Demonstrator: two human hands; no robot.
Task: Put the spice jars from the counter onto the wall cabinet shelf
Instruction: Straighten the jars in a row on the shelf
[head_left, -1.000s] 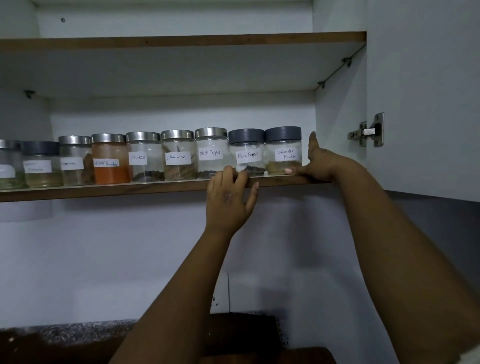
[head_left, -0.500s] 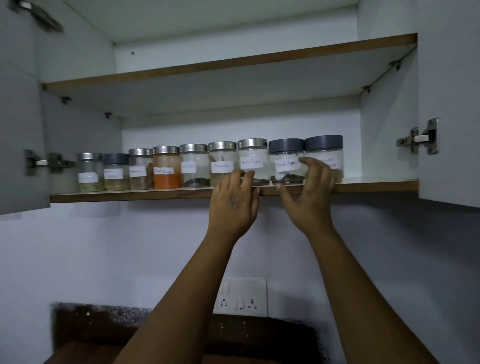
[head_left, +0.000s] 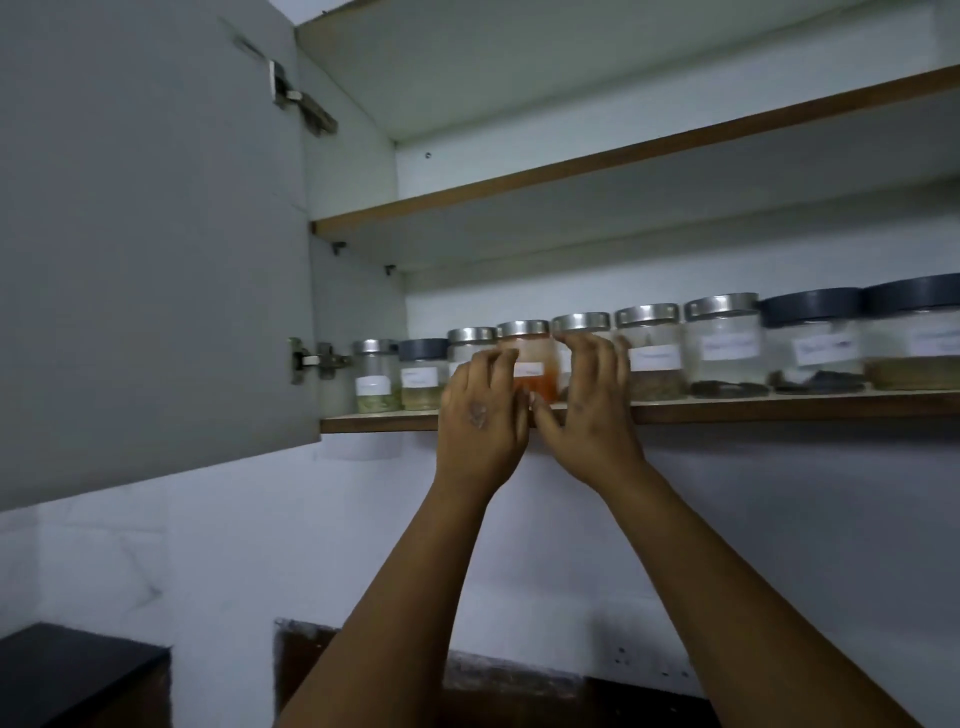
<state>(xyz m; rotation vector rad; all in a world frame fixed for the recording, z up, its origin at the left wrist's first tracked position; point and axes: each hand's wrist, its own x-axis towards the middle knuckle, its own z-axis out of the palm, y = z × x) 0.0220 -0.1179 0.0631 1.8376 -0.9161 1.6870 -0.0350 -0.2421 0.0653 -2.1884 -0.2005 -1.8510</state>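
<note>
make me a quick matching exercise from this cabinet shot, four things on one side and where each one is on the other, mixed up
Things:
1. orange-filled jar
2. cabinet door
3. green-filled jar
4. upper shelf

Places:
A. swung open at far left
B. leftmost in the jar row
C. between the two hands
D. above the jar row

Pairs: 1-C, 2-A, 3-B, 4-D

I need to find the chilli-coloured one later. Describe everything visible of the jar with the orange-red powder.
The orange powder jar is a clear round jar with a shiny metal lid and a white label too blurred to read. Orange-red powder fills its lower part. It stands upright on the wooden-edged shelf, fourth from the left end in a tight row of jars. The left hand and right hand are raised on either side, fingers covering its edges; whether they press on it I cannot tell.
</note>
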